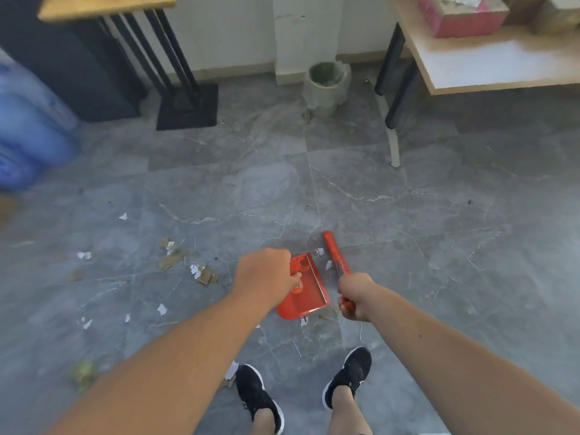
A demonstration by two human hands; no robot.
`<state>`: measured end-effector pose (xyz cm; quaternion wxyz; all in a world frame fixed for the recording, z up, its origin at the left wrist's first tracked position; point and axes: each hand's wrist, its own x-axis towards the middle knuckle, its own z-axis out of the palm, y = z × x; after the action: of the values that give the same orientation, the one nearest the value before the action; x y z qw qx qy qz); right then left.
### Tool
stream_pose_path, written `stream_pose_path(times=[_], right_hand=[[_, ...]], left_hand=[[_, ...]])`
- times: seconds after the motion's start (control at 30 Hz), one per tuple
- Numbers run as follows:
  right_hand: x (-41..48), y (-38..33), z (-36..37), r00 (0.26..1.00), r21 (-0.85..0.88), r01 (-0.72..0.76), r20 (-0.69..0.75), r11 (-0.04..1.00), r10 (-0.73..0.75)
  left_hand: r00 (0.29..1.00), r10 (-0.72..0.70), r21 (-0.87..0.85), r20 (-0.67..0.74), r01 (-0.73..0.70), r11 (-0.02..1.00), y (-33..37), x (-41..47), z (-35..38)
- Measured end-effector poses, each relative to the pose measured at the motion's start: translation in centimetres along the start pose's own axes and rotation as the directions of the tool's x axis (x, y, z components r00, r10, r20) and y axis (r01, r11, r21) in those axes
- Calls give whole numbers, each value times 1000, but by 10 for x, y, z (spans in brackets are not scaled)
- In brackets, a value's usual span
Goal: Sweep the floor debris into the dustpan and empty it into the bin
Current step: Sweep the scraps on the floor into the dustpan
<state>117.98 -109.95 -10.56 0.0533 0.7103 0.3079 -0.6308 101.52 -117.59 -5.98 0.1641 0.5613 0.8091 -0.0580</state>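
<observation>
Left hand [265, 274]: we grip the red dustpan [306, 288] by its handle, fingers closed.
Right hand [356, 298]: we clench the red brush [335, 254].
Debris [201, 273]: scattered left of the dustpan.
Bin [326, 84]: by the far wall.

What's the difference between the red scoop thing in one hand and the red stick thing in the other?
The dustpan is a wide, flat tray with raised edges; the brush looks like a long, narrow bar. The left hand holds the dustpan by its handle end, while the right hand grips the brush near its lower end. The dustpan looks empty; the brush's bristles cannot be made out. Both are the same red plastic and held above the floor.
</observation>
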Motion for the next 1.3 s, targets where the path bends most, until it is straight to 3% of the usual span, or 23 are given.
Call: stream_pose_path(times=[0.27, 0.67, 1.3], right_hand=[[-25, 7, 118, 999, -103, 23, 41, 994, -19], [-44, 10, 258, 990, -241, 48, 140, 969, -15], [-97, 14, 420, 943, -505, 120, 326, 855, 60]], left_hand=[[992, -130, 4, 9, 130, 992, -110, -55, 2], [934, -357, -134, 5, 354, 925, -244, -112, 10], [787, -616, -265, -1, 594, 759, -364, -192, 33]])
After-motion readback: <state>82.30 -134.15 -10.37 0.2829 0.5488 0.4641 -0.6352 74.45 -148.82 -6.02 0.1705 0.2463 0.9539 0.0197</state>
